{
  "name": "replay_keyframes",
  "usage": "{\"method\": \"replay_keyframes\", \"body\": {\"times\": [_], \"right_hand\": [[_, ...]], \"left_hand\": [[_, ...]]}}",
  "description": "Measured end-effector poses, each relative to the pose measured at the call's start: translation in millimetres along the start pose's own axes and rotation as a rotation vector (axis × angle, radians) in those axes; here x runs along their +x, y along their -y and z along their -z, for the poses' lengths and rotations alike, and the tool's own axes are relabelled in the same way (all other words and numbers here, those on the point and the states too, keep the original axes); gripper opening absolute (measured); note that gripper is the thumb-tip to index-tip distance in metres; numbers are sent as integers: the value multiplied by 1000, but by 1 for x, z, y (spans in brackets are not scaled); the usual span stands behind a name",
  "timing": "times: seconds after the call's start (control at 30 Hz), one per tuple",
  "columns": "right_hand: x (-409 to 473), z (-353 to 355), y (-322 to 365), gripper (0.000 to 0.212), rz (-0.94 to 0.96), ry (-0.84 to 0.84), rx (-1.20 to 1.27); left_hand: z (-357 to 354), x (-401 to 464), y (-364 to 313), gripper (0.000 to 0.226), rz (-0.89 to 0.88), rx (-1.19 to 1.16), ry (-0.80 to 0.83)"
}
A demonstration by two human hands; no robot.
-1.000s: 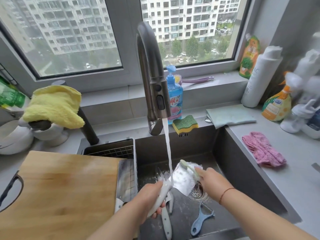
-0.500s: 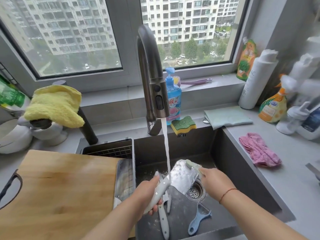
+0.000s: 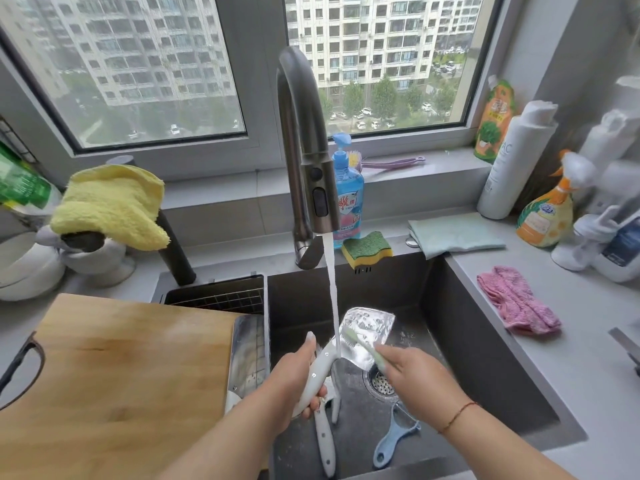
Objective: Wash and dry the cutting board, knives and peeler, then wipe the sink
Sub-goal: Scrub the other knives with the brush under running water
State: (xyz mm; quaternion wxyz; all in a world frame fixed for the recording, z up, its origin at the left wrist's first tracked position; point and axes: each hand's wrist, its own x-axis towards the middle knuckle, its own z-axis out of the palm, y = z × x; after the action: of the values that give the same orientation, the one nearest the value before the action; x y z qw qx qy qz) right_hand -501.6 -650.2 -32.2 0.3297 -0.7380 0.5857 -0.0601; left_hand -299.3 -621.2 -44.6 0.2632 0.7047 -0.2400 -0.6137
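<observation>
Obs., head view, lower centre of frame. L hand [image 3: 294,382] grips the white handle of the cleaver [image 3: 367,336], fingers curled round it, thumb laid up along the top. Cleaver's long axis runs from lower left (handle) to upper right (blade), blade face tilted toward the camera and covered in suds. Water stream [image 3: 333,299] from the faucet [image 3: 304,150] lands near the handle/blade junction, i.e. at the lower-left end of the blade.

R hand [image 3: 412,379] holds a pale green brush [image 3: 360,342], fingers closed on its handle; exact finger lay partly hidden. Brush head sits on the blade face, near its middle-left, just right of the stream. R hand lies lower right of the blade, so the brush reaches up-left across it.

Judgement: scrub/rinse step on the cleaver, in progress. Next stroke turns on running the brush along the blade's long axis, R hand nearer the work.

Other task items: 2nd knife [image 3: 325,445] and blue peeler [image 3: 394,441] lie on the sink [image 3: 485,358] floor, bottom centre, apart from each other, untouched. Cutting board [image 3: 114,375] rests lower left over the sink's left side.
</observation>
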Motion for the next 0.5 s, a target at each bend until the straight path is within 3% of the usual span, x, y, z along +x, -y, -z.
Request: {"method": "replay_keyframes", "body": {"times": [0.07, 0.23, 0.4, 0.5], "right_hand": [[-11, -10, 5, 35, 34, 30, 16], [-4, 4, -11, 35, -85, -93, -128], [-19, -11, 1, 37, 50, -26, 18], [-13, -15, -7, 36, 12, -58, -34]], "left_hand": [[-2, -1, -2, 73, -4, -19, -4], [-5, -3, -1, 72, 11, -35, -21], [-8, 2, 1, 72, 2, -38, -68], [-11, 1, 0, 75, 2, 2, -110]]}}
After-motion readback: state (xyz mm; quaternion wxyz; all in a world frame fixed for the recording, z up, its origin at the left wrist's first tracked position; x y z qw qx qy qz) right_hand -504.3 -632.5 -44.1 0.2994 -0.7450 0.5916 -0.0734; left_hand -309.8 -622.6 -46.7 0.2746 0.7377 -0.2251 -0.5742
